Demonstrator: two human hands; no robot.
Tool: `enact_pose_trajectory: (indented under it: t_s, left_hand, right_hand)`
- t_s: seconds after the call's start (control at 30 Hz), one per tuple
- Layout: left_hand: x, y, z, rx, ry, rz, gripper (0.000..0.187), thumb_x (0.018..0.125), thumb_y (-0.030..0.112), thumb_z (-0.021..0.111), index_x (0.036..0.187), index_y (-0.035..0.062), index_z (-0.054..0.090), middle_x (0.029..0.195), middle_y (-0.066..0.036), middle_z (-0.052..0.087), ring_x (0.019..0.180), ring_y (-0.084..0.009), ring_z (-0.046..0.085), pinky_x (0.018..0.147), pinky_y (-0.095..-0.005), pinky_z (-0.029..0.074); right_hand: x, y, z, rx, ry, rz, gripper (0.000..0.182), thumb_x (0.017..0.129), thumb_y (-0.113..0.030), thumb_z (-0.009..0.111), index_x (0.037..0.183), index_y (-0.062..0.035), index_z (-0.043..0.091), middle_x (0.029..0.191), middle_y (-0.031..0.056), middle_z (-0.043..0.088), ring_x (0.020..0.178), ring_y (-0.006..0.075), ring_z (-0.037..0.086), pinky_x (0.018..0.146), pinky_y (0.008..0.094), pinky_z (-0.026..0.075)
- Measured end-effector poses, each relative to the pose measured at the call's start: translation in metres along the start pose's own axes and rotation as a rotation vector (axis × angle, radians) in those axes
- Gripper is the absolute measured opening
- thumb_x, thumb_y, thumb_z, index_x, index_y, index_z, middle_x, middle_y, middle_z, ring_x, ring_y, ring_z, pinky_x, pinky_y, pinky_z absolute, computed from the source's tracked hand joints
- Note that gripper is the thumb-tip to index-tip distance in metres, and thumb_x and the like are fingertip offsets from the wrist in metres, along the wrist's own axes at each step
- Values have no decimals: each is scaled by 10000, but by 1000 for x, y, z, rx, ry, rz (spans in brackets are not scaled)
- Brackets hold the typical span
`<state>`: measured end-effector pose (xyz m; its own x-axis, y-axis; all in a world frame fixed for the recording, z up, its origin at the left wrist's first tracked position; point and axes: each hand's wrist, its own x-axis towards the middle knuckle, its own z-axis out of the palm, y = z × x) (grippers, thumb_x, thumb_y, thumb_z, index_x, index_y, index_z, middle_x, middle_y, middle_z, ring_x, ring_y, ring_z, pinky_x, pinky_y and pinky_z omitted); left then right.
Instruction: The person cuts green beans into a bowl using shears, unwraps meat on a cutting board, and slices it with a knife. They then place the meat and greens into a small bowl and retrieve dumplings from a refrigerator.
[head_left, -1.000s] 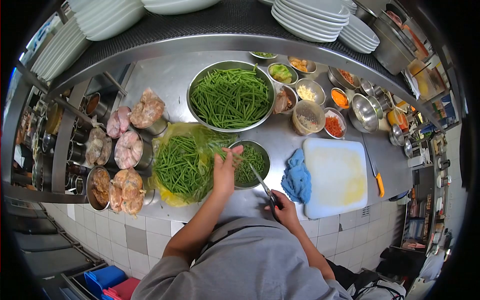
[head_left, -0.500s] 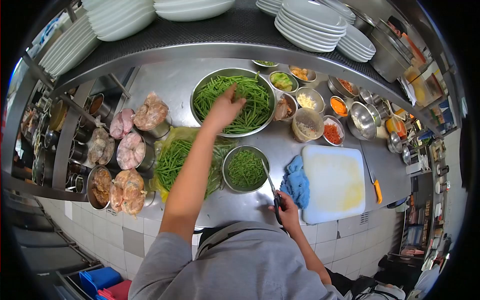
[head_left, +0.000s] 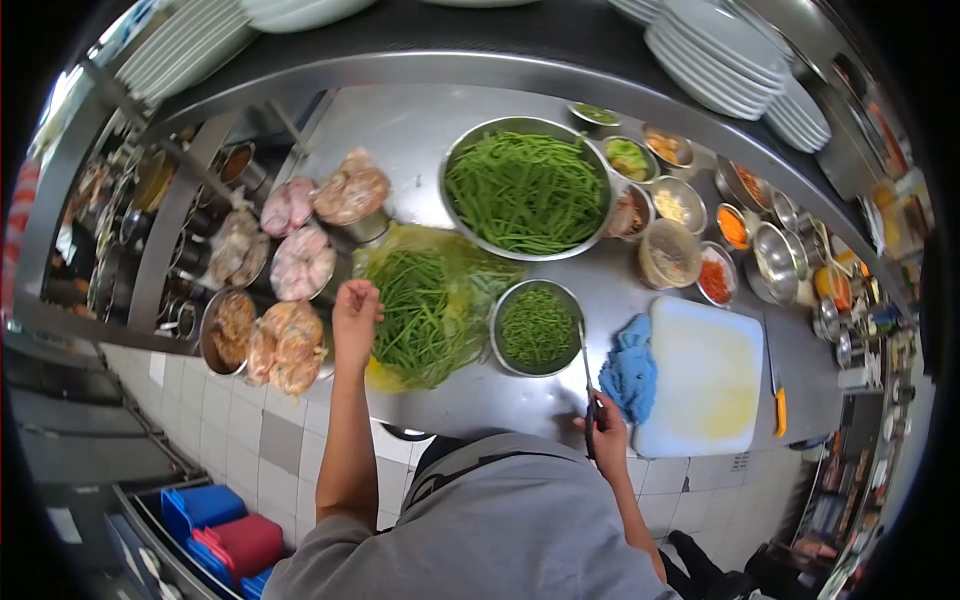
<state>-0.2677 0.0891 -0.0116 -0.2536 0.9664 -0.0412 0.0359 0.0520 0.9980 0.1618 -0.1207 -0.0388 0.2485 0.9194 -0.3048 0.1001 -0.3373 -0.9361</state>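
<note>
My left hand is beside the left edge of the yellow-green plastic bag of long green beans, its fingers curled together; anything between them is hidden. In my right hand are black-handled scissors, their blades pointing away from me beside a steel bowl of cut green pieces. Behind that bowl stands a large steel bowl heaped with long green beans.
A blue cloth, a white cutting board and an orange-handled knife lie to the right. Small ingredient bowls stand at the back right. Bagged meat and pots line the left. Plates sit on the overhead shelf.
My left hand has moved from over the large bean bowl down and left to the bag's side, its fingers now curled. The view has shifted. My right hand keeps the scissors.
</note>
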Motion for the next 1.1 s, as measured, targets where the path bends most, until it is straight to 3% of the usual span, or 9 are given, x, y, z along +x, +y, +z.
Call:
enact_pose_trajectory:
  t_s: [0.13, 0.27, 0.37, 0.5, 0.57, 0.77, 0.87, 1.03, 1.1]
  left_hand:
    - [9, 18, -27, -64, 154, 129, 178, 1021, 142, 650, 1174, 58, 616, 965, 16, 635, 753, -69, 583, 651, -235, 483]
    - [5, 24, -19, 449, 32, 223, 248, 952, 140, 704, 1168, 18, 698, 1036, -119, 730, 804, -196, 671, 759, -339, 545]
    - [8, -4, -16, 709, 16, 116, 348, 906, 196, 731, 1204, 19, 703, 1195, -231, 702, 1039, -389, 694, 910, -472, 540]
    - [22, -20, -6, 893, 88, 119, 414, 880, 239, 760, 1197, -19, 703, 1129, -225, 724, 1036, -390, 705, 910, -453, 549]
    - [25, -11, 7, 1137, -30, -74, 483, 865, 301, 774, 1210, -28, 693, 1180, -243, 705, 1109, -413, 672, 954, -479, 528]
    - [28, -31, 13, 1035, -119, 104, 418, 919, 318, 723, 1203, 12, 702, 1157, -222, 709, 1093, -411, 664, 943, -474, 524]
    - [21, -2, 1, 737, -177, 35, 376, 964, 307, 684, 1203, 19, 709, 1130, -224, 711, 1086, -382, 664, 917, -422, 518]
    - [13, 40, -18, 285, -272, -5, 333, 1093, 238, 517, 1276, 11, 678, 1074, -69, 735, 1055, -150, 590, 996, -308, 440]
    - [17, 45, -21, 230, -265, -4, 342, 1094, 232, 514, 1333, 22, 639, 1050, -57, 729, 1082, -148, 586, 1018, -307, 428]
  right_hand:
    - [19, 2, 2, -56, -45, -55, 646, 809, -54, 873, 1391, -53, 593, 807, -67, 506, 722, 51, 494, 652, 223, 419]
    - [38, -7, 14, 30, -109, -99, 654, 809, -48, 874, 1396, -62, 588, 803, -68, 506, 714, 48, 485, 643, 221, 404]
    - [44, -21, 23, -63, -178, -130, 684, 815, 3, 853, 1430, -79, 562, 822, -67, 528, 723, 48, 493, 657, 217, 419]
    - [40, -36, 39, -53, -255, -163, 637, 861, 108, 740, 1446, -54, 548, 881, -38, 584, 788, 54, 558, 780, 225, 511]
    - [36, -37, 42, -34, -278, -143, 645, 858, 39, 785, 1449, -65, 546, 853, -53, 548, 763, 44, 517, 728, 217, 457]
    - [25, -39, 35, 10, -259, -48, 671, 847, -33, 840, 1448, -75, 546, 804, -71, 518, 735, 37, 484, 682, 214, 414]
    - [22, -36, 28, -73, -224, -34, 586, 880, 113, 702, 1427, -42, 560, 875, -39, 592, 794, 53, 559, 809, 234, 538]
    - [30, -28, 27, -96, -194, -104, 621, 843, 10, 824, 1409, -54, 578, 834, -58, 584, 761, 40, 532, 726, 209, 478]
    - [33, -33, 29, -132, -186, -107, 625, 839, -3, 834, 1408, -57, 580, 831, -58, 583, 757, 38, 529, 715, 208, 470]
